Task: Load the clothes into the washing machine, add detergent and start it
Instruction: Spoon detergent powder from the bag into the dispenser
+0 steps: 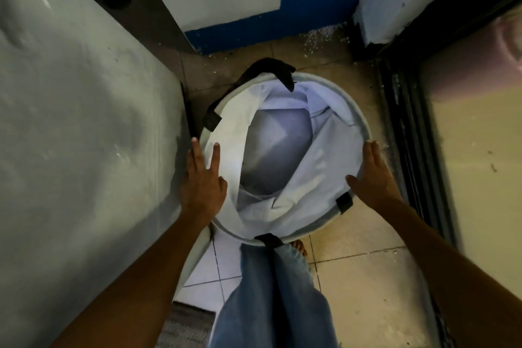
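Both of our forearms reach down from the bottom corners toward a round white laundry hamper (285, 167) standing on the tiled floor (364, 277) in front of our jeans-clad leg (271, 297). Our left hand (202, 181) lies flat on the hamper's left rim, fingers spread, thumb over the fabric lining; our right hand (372, 178) rests on the right rim with fingers extended. Neither hand is closed around anything, so the hamper sits between our two open palms. Inside we see only white folded lining and a shadowed bottom; we cannot make out any clothes there. Black strap handles (271, 68) hang at the far rim, partly folded over it. A grey flat surface (79, 110) fills the left side, touching the hamper's edge; what it belongs to is cut off. A dark door frame (406, 133) runs along the right.
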A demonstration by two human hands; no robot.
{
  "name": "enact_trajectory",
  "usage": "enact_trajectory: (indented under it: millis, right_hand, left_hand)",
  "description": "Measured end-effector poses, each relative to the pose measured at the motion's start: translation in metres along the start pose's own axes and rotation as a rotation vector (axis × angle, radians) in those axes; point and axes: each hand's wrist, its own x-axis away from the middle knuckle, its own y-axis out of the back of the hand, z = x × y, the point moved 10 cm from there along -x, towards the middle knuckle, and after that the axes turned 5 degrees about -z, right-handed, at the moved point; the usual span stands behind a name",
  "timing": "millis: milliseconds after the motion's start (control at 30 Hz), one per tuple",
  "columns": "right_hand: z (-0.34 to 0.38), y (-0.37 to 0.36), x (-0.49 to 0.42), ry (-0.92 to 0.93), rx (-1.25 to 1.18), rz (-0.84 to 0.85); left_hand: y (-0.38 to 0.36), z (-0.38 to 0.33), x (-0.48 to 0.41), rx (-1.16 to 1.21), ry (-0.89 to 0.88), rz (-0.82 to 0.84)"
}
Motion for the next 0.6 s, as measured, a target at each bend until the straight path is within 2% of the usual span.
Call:
enact_trajectory:
  millis: [367, 600]
  right_hand:
    - [0.057, 0.015, 0.056, 0.203, 0.13, 0.023]
    - [0.138, 0.04, 0.122, 0.429, 0.183, -0.005]
  left_hand:
    - [0.04, -0.012, 0.059, 0.033, -0.108, -0.053]
    - [0.109, -0.027, 0.107, 0.152, -0.15, -0.227]
